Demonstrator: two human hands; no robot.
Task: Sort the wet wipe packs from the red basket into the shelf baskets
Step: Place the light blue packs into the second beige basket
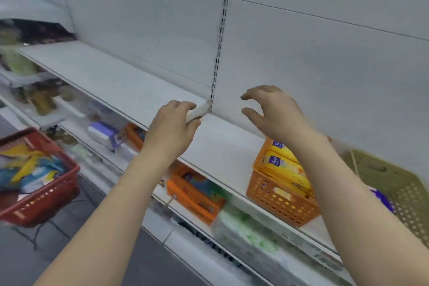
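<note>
Head view shows a white wet wipe pack [198, 110] gripped in the left hand [173, 130] above the grey shelf [130, 90]. Right hand [276, 115] hovers beside it, fingers spread and empty, above the orange basket [278, 202] with yellow packs [287, 169]. Red basket [44, 202] with mixed packs stands far left, below.
</note>
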